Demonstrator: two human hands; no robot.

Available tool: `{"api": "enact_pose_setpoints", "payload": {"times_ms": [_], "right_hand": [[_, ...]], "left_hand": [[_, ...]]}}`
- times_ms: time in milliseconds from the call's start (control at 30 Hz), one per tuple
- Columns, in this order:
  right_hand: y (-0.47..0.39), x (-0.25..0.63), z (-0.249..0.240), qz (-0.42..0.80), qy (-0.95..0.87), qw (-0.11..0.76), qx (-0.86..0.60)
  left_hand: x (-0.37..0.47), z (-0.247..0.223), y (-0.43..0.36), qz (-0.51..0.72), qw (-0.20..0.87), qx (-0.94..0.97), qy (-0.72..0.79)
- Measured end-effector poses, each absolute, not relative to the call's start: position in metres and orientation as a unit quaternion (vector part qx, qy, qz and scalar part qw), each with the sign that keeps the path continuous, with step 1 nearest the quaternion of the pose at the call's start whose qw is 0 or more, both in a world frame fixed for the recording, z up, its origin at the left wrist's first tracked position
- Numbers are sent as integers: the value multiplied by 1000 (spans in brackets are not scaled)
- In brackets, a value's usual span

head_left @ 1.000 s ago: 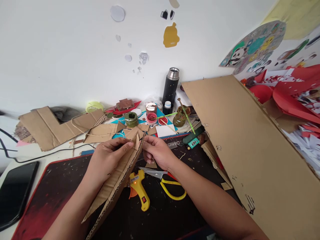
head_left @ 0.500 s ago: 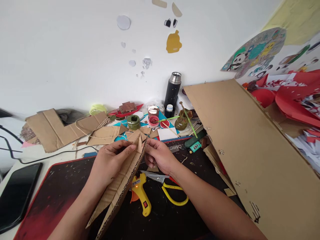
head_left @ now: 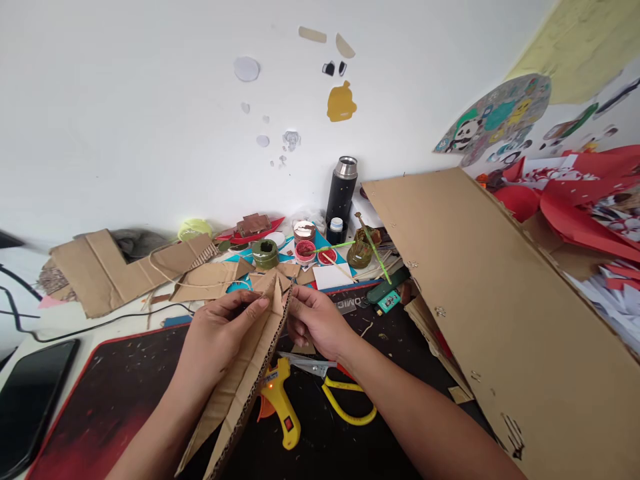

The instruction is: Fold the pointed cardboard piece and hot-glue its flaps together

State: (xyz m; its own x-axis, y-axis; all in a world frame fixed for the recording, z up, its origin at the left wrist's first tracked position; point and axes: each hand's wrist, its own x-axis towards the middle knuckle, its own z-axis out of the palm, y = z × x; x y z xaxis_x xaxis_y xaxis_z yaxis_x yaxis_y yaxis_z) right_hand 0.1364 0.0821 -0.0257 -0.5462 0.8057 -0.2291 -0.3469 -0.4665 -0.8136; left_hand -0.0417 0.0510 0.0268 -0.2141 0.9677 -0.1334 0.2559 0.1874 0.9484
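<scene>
A long folded strip of brown cardboard (head_left: 250, 377) slants from the lower left up to a pointed end at the centre. My left hand (head_left: 220, 333) pinches its left side near that end, thumb on the inner face. On the right edge, my right hand (head_left: 317, 320) grips the same end with curled fingers. Under my hands, a yellow glue gun (head_left: 283, 407) with a lit orange light lies on the dark mat, beside scissors with yellow handles (head_left: 350, 417).
A large cardboard panel (head_left: 475, 267) leans at the right. Behind my hands stand a green jar (head_left: 265, 255), red paint pots (head_left: 305, 251) and a black flask (head_left: 341, 193). A phone (head_left: 35, 393) lies at the left; cardboard scraps (head_left: 110, 273) lie at the back left.
The whole view has shifted slightly, so the table things appear a little lower. Both hands keep their hold on the folded cardboard, with little visible movement.
</scene>
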Motion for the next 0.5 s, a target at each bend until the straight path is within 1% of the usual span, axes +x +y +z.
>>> {"api": "enact_pose_setpoints", "payload": {"times_ms": [500], "right_hand": [[82,136,-28,801,-362,371,-297]], "left_hand": [[-41,25,47,422,365,505,659]]}}
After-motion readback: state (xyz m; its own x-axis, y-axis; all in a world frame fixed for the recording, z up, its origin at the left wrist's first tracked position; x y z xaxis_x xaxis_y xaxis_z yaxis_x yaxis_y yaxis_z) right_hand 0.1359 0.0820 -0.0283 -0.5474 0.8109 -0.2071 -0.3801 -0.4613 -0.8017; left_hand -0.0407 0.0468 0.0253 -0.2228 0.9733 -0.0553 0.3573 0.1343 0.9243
